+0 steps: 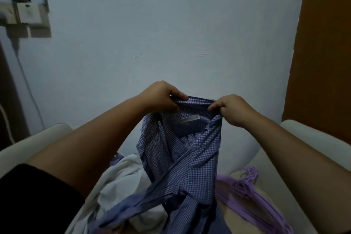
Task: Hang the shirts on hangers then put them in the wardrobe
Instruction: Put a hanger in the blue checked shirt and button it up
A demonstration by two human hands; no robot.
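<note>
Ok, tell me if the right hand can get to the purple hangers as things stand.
Probably yes, but not right away. The purple hangers lie uncovered below the right hand, with nothing across them. That hand, like the left hand, is gripping the checked shirt by the collar, so it would have to let go first.
</note>
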